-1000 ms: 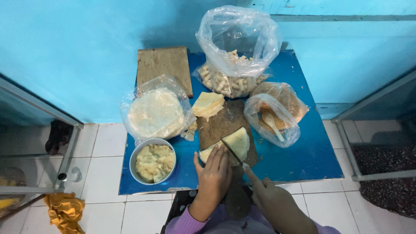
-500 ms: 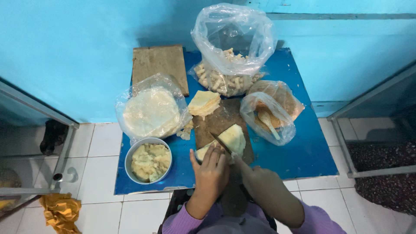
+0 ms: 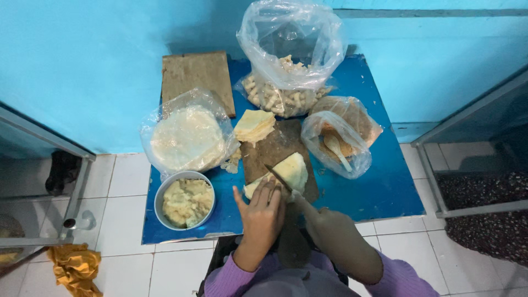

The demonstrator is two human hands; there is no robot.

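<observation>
A pale folded sheet of dough lies on a dark wooden cutting board on the blue table. My left hand presses flat on the near end of the dough. In my right hand is a knife, its blade laid across the dough just beyond my left fingers. A small stack of cut pale sheets rests at the board's far left corner.
A metal bowl of yellowish filling stands at the left front. A bagged stack of round wrappers lies behind it, with a second wooden board beyond. Open plastic bags hold rolled pieces and a crumb mix with a spoon.
The view has shifted slightly. My hands stay on the dough, and the knife blade has moved a little along it.
</observation>
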